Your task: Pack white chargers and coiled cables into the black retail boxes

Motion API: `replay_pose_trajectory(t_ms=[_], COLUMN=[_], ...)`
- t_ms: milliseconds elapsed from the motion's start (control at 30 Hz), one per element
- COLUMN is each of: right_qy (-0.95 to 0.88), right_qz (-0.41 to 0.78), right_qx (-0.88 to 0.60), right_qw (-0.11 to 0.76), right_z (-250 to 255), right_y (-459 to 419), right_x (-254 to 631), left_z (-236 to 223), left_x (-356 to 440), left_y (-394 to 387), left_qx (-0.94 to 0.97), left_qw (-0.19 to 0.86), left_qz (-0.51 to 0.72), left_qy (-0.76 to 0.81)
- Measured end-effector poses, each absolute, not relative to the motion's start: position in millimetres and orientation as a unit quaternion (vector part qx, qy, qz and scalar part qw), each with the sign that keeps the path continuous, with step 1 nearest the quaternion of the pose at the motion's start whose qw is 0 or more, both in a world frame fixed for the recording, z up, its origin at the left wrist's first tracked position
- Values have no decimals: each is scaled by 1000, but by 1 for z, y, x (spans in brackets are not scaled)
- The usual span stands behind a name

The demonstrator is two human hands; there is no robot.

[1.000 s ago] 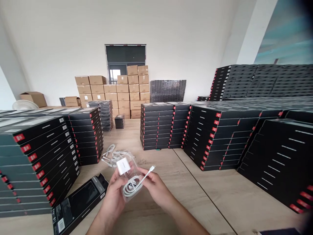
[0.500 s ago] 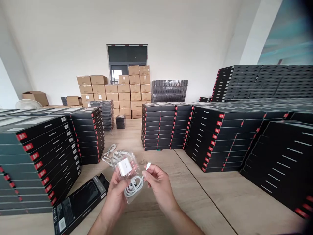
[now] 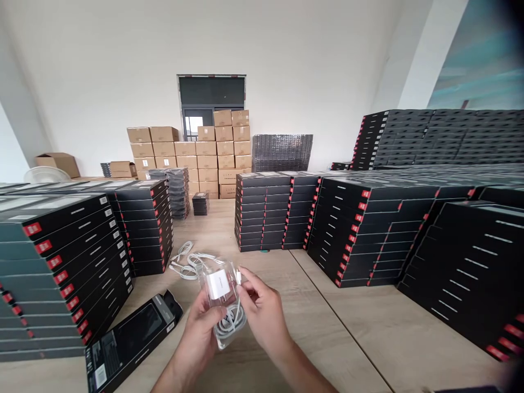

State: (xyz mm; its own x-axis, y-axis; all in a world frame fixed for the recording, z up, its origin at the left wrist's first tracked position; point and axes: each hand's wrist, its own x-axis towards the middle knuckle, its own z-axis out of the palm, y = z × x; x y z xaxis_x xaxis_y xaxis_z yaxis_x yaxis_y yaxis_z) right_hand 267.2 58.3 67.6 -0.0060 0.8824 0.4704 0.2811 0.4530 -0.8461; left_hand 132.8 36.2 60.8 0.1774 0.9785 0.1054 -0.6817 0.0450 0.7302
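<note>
My left hand (image 3: 201,323) grips a clear plastic tray (image 3: 223,343) from its left side, thumb across the front. In the upper part of the tray sits a white charger (image 3: 218,284), with a coiled white cable (image 3: 231,322) below it. The cable's white plug end (image 3: 238,276) is pinched between the thumb and forefinger of my right hand (image 3: 262,305), at the tray's right edge beside the charger. Behind the tray, loose white cables (image 3: 186,267) lie on the table (image 3: 311,327).
A black box (image 3: 133,341) with a raised end flap lies at the left front. Stacked black boxes (image 3: 69,262) stand on the left, and more black boxes (image 3: 347,229) line the right. Brown cartons (image 3: 204,155) are piled near the back wall.
My right hand has brought the plug end left and down against the tray's edge. The tray has shifted slightly right and down with my left hand.
</note>
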Motion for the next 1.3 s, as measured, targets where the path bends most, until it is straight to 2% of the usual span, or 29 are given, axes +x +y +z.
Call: replay_pose_trajectory(t_ms=[167,400,700,767,1000,1167,1300], right_qy=[-694,-748,-793,-796,-798,-793,-795], right_qz=[197,167,57,72,253,233,260], right_qx=[-450,-446,-465,-469,-402,-416,-394], right_qw=[526,463,388,376,371,380,381], right_z=[67,70,70,69,65,61,64], right_y=[61,63,61,60,59,57,59], right_x=[270,277,277,276,269,264,271], left_z=[62,58,55,54,56,58,57], left_x=[134,132,126,123,111,110,111], left_y=[34,36,36,38,43,41,41], left_qx=[350,336,292,291,260,271,257], left_qw=[689,706,735,731,716,717,727], left_qz=[598,586,571,580,607,604,599], left_qy=[212,213,219,210,227,219,217])
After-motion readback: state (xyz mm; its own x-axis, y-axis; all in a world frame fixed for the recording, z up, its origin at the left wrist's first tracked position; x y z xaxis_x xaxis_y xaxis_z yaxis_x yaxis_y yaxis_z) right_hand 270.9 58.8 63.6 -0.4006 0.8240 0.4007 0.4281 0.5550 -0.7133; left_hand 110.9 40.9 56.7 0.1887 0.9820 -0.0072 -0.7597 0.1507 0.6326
